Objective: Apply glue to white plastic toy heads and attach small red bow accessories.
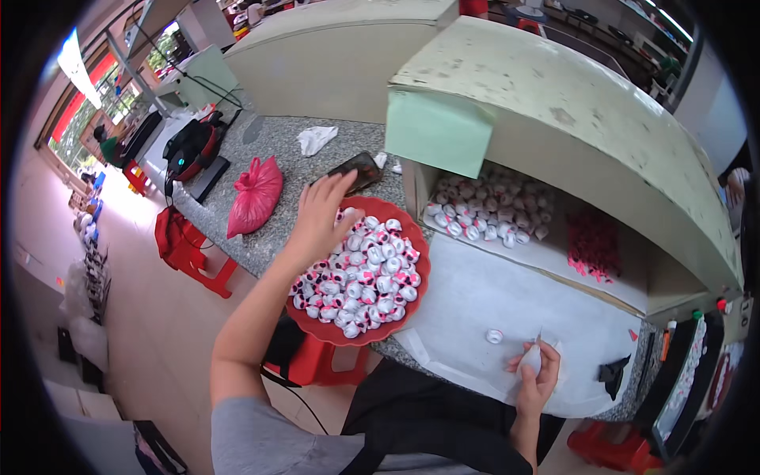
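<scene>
My left hand (321, 218) reaches over the far left rim of a red scalloped bowl (422, 273), its fingers spread. The bowl is heaped with small rounded white pieces (368, 265) with pink and black marks. Whether my fingertips touch any of them I cannot tell. Low over the white paper sheet (459, 301), my right hand (540, 380) is closed around a small white squeeze bottle (531, 360) with a thin needle tip pointing up and away. One loose white piece (494, 336) lies on the sheet, left of the bottle and apart from it.
A cubby shelf (554, 111) at the back right holds many white pieces (491, 206) and a pink pile (592, 241). Left of it lie a dark flat object (358, 171), a crumpled tissue (317, 140) and a tied pink bag (255, 196). Red stools (190, 253) stand below the table.
</scene>
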Action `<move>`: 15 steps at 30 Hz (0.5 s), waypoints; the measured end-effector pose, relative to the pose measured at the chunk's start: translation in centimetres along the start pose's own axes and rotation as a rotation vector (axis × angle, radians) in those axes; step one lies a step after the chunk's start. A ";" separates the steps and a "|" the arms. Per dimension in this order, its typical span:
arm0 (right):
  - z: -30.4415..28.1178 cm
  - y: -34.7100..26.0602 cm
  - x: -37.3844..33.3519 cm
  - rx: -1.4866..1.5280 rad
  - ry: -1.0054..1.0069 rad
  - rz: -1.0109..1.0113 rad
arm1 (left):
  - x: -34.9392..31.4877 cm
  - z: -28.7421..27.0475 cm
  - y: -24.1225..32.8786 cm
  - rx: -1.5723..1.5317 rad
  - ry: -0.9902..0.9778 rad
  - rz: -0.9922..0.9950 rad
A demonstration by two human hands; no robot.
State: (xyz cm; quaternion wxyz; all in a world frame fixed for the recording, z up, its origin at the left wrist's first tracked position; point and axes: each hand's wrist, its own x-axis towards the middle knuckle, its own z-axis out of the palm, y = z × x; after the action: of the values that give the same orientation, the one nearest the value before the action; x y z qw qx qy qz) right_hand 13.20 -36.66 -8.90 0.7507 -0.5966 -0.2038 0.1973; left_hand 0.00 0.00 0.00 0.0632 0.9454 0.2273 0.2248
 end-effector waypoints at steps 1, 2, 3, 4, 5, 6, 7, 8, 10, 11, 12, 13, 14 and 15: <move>0.5 0.0 0.1 0.031 0.004 -0.022 | -1.1 -0.8 3.5 0.090 -0.019 0.073; 1.2 0.0 0.1 0.061 0.001 -0.039 | -2.9 -1.6 5.9 0.082 -0.079 0.158; -0.2 -0.3 -0.5 0.020 -0.001 -0.024 | -5.9 -0.6 9.3 0.086 -0.192 0.188; -0.1 -0.7 -0.6 0.044 -0.033 -0.016 | -8.1 -0.5 10.9 0.106 -0.232 0.261; -0.4 -0.9 -0.4 0.067 -0.068 -0.021 | -9.6 0.4 11.8 0.164 -0.248 0.310; -0.7 -1.0 -0.3 0.061 -0.032 -0.030 | -10.6 1.4 11.7 0.240 -0.209 0.337; -1.0 -1.2 -0.6 0.100 -0.078 -0.040 | -11.1 2.2 11.4 0.310 -0.167 0.373; -1.6 -1.4 -1.0 0.138 -0.127 -0.049 | -11.3 2.4 11.3 0.330 -0.113 0.370; -2.8 -2.1 -2.0 0.138 -0.084 -0.070 | -11.4 2.3 11.1 0.356 -0.022 0.421; -3.3 -2.4 -2.4 0.145 -0.072 -0.082 | -11.4 2.2 11.2 0.349 -0.026 0.434; -3.6 -2.7 -2.8 0.187 -0.038 -0.075 | -11.3 2.1 11.1 0.357 -0.049 0.427; -3.9 -2.8 -3.0 0.191 -0.032 -0.069 | -11.2 2.0 11.3 0.367 -0.076 0.416; -4.2 -2.8 -3.3 0.155 0.002 -0.040 | -11.1 1.4 12.1 0.275 -0.155 0.364; -4.3 -2.7 -3.2 0.119 0.034 -0.009 | -10.4 0.9 13.2 0.279 -0.167 0.360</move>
State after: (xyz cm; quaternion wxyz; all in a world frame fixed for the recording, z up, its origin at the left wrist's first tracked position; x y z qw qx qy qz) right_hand 13.02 -42.47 -7.36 0.7892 -0.5531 -0.1816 0.1956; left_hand -2.54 -16.55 -1.97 -0.0904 0.9856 0.0778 0.1198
